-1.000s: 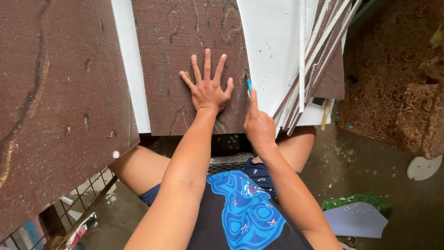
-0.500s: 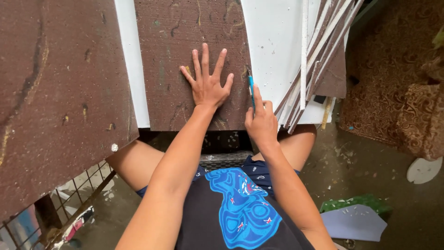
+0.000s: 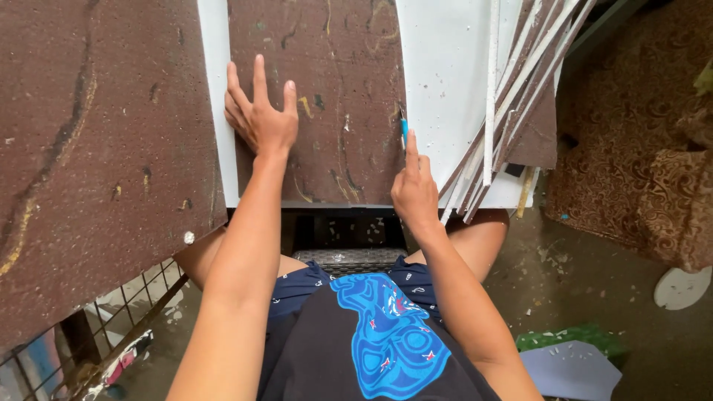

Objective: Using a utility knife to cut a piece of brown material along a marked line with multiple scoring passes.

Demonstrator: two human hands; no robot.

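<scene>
Knees and a black shirt with a blue print fill the near edge. Beyond them our right hand is closed around a thin blue-handled cutter, forefinger stretched along it, tip at the seam where the rough brown board meets a smooth white sheet. Our left hand lies open and flat, fingers spread, pressing the board's left edge, well apart from the cutter. The board is scuffed and paint-flecked. Farther right, thin white and brown strips fan out in a loose stack.
</scene>
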